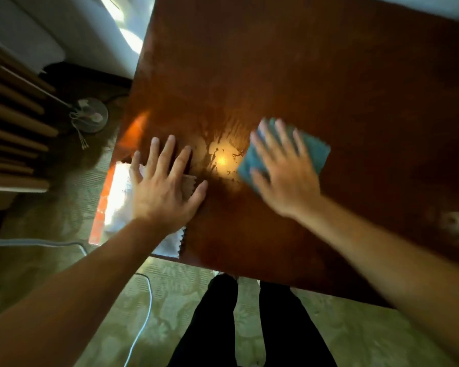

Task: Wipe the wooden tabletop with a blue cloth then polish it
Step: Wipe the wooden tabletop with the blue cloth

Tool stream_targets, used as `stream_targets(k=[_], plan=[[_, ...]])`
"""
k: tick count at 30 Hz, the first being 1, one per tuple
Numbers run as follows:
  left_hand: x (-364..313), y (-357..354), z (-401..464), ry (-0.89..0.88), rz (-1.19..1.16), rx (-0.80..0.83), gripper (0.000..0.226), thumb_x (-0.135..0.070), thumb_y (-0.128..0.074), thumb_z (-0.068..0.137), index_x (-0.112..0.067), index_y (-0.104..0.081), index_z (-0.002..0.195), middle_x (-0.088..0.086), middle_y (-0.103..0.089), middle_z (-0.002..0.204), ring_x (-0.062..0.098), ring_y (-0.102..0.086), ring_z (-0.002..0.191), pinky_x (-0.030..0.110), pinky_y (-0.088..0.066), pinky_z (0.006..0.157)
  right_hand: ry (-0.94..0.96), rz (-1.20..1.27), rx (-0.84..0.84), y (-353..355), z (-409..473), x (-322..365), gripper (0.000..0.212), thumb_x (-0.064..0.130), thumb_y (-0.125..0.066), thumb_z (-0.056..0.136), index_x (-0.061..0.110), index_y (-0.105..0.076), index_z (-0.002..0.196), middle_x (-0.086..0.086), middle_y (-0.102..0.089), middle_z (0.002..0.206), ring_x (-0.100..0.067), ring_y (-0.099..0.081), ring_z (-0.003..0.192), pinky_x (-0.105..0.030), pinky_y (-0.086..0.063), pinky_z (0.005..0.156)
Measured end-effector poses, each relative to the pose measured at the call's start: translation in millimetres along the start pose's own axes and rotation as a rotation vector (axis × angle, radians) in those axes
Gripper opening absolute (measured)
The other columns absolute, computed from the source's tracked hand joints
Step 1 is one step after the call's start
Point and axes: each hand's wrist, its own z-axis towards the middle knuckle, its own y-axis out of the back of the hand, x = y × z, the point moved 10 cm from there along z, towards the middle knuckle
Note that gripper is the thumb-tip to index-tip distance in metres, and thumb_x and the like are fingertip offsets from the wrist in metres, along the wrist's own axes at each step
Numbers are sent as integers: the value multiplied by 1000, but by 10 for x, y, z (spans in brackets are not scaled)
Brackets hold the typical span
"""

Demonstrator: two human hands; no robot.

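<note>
A dark reddish wooden tabletop [316, 83] fills most of the view, with wet streaks and a bright glare spot near its middle. My right hand [284, 176] lies flat, fingers spread, pressing a folded blue cloth [316, 152] onto the wood; the hand is motion-blurred. My left hand [162, 186] rests flat with straight fingers on a white cloth [170, 245] with zigzag edges near the table's left front corner.
A white cable [143, 319] runs over the patterned green carpet [175, 284] below the table's front edge. My dark-trousered legs [217, 327] stand at that edge. A round fan base [93, 115] and wooden slats [13, 123] are to the left.
</note>
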Motion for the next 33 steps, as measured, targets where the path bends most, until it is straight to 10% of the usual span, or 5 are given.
stream_targets(k=[6, 17, 26, 33], plan=[[90, -121, -39, -48, 60, -18, 83, -76, -28, 91, -25, -28, 157, 8, -14, 168, 30, -4, 155, 54, -3, 123, 143, 30, 9, -251, -938, 846, 66, 53, -36, 103, 19, -29, 159, -5, -22, 169, -27, -13, 158, -55, -18, 126], [86, -112, -48, -77, 65, -82, 79, -72, -32, 93, -25, -30, 156, 10, -21, 166, 32, -9, 155, 55, -9, 123, -167, -29, -51, 229, 1476, -168, 72, 58, -13, 101, 22, -15, 163, -6, -13, 172, -29, -6, 159, -50, -6, 128], [88, -37, -68, -63, -19, -83, 74, -67, -32, 93, -22, -43, 150, 11, -29, 163, 29, -13, 155, 56, -13, 122, 125, -15, -57, -91, 249, 826, 67, 53, -32, 104, 21, -23, 163, -4, -16, 171, -25, -6, 159, -52, -11, 128], [68, 45, -81, -84, -126, -140, 64, -58, -40, 94, -18, -54, 141, 10, -37, 159, 30, -22, 153, 55, -16, 122, 186, -84, -41, 168, 1204, 559, 67, 52, -30, 102, 21, -28, 162, -5, -22, 170, -28, -16, 158, -51, -16, 127]])
